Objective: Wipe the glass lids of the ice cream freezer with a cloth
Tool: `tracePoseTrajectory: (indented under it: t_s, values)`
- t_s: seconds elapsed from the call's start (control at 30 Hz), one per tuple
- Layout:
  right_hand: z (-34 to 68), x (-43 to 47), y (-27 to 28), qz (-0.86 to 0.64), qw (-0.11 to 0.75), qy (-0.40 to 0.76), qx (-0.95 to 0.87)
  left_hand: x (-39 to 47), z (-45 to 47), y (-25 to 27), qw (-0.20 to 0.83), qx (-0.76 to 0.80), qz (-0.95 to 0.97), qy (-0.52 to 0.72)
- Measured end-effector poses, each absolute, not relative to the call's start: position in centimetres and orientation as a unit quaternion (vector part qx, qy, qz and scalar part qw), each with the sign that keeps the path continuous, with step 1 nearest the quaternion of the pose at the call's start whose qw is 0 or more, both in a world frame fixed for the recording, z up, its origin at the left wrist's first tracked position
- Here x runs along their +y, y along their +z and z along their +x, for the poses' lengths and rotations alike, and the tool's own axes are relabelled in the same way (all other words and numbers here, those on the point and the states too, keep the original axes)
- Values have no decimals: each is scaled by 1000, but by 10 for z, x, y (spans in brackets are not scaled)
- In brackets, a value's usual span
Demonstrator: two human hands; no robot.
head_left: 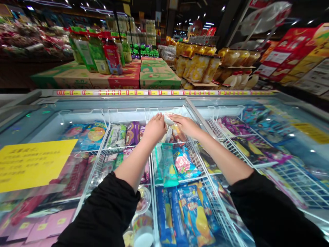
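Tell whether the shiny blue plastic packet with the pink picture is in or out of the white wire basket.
In: the blue packet lies between the wire basket's mesh walls.

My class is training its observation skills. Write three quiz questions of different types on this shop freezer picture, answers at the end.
1. Multiple choice: what colour is the large sign at the picture's left edge?
A blue
B yellow
C black

2. True or false: the left hand and the right hand are gripping a jar between them.

3. Fill in the blank: beyond the freezer, the green bottles stand on ____.

Key
1. B
2. False; the jars stand beyond the freezer.
3. boxes
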State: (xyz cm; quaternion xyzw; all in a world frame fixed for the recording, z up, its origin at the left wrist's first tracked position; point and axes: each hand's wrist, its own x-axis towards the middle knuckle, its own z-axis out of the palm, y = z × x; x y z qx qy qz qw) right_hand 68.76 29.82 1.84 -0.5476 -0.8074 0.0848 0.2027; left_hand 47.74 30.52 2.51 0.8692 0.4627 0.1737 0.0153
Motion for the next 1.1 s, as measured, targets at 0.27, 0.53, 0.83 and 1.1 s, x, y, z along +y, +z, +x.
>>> tracePoseTrajectory:
  t_s: [0.27,0.53,0.83,1.1]
  values:
    - [705,317,25,-618,198,71,-757,305,479,27,22,468,868,163]
    - [690,297,18,-553,204,86,-803,307,477,27,15,464,870,165]
    - [728,321,16,-608,261,71,-746,307,477,23,7,463,869,176]
    - [694,283,7,-552,246,77,-793,305,476,29,-1,476,865,160]
